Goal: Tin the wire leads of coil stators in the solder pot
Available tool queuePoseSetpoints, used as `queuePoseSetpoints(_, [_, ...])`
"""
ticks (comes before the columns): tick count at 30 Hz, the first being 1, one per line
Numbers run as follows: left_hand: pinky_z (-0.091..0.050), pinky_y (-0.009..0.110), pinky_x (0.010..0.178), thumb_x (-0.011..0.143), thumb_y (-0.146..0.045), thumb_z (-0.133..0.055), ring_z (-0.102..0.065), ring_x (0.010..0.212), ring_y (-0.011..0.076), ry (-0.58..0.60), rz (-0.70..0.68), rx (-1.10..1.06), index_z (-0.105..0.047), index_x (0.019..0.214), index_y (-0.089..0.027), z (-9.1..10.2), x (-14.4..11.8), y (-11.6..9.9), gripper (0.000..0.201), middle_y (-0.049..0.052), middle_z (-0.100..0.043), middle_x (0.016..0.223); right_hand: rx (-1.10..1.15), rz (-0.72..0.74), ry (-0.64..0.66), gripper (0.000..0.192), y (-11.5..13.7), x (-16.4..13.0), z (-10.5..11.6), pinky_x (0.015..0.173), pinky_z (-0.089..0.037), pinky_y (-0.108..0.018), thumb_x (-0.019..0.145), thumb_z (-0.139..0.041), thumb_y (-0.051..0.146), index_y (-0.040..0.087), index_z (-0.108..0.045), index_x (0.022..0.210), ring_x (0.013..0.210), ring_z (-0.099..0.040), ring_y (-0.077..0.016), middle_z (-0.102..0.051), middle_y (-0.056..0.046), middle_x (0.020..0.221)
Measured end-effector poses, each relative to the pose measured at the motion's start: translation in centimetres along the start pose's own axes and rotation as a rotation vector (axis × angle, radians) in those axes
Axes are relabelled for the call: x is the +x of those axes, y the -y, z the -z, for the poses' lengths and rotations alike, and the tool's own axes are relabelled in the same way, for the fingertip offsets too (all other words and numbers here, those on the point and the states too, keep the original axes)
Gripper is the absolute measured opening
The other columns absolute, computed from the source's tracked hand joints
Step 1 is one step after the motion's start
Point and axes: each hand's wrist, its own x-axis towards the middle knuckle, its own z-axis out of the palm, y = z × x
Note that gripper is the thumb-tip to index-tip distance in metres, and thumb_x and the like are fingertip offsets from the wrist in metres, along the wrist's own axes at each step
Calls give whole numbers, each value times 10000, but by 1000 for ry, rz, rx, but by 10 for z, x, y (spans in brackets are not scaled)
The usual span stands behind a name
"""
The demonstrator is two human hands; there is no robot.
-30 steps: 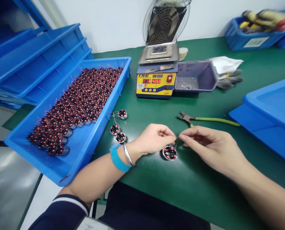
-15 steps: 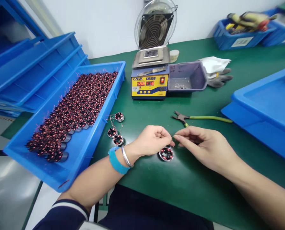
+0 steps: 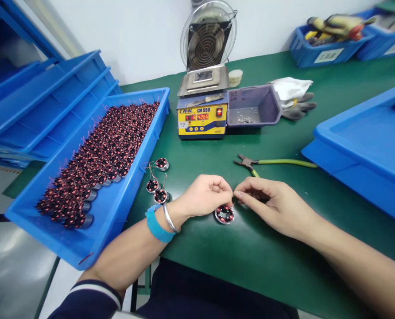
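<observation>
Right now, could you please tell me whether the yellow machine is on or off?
The machine is on: its digits and switch glow red.

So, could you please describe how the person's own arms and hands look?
The left arm has a dark navy sleeve with a white stripe near its edge, and a bright blue band and a silver bangle at the wrist. The left hand and right hand wear no gloves; the right forearm is bare.

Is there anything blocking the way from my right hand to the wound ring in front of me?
Nothing visible stands between your right hand and the wound ring. Your left hand is close by, at the ring's far left edge, and the pliers lie beyond your right hand.
</observation>
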Motion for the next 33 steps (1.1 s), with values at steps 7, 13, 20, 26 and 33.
queuePoseSetpoints(7, [-414, 167, 509, 746, -61, -604, -539, 476, 58, 10, -13, 10, -574, 668, -114, 1, 0, 1, 98, -6, -613, 527, 55, -51, -91, 239, -5, 0, -1, 488, -471, -243, 861, -545, 381, 191, -628, 743, 552, -614, -153, -672, -44, 638])
queuePoseSetpoints(13, [-405, 164, 508, 750, -60, -603, -538, 481, 57, 3, -12, 6, -570, 675, -113, 1, 1, 1, 98, -10, -609, 531, -59, 83, -299, 134, -10, -13, -7, 574, -535, -268, 866, -570, 284, 203, -676, 859, 605, -662, -159, -718, -50, 767])
queuePoseSetpoints(20, [-407, 165, 517, 755, -107, -640, -546, 496, 59, 7, -22, -4, -571, 692, -114, 1, 3, 2, 93, 1, -621, 551, -44, 152, -248, 211, -7, -14, -11, 682, -573, -289, 896, -523, 245, 210, -730, 901, 735, -702, -178, -748, -61, 869])
queuePoseSetpoints(26, [-396, 166, 523, 741, -119, -631, -537, 524, 54, -7, -45, 0, -579, 692, -114, 0, 3, 2, 72, 8, -636, 605, -3, 117, -245, 218, -4, -14, -11, 661, -579, -283, 884, -525, 246, 213, -741, 878, 739, -702, -178, -750, -66, 883])
queuePoseSetpoints(33, [-312, 156, 435, 746, -200, -659, -434, 418, 18, 32, -13, -15, -552, 687, -128, -2, 1, -1, 141, 12, -655, 599, -28, 109, -245, 195, -4, -16, -9, 630, -571, -286, 878, -534, 255, 220, -725, 874, 663, -689, -172, -747, -49, 809])
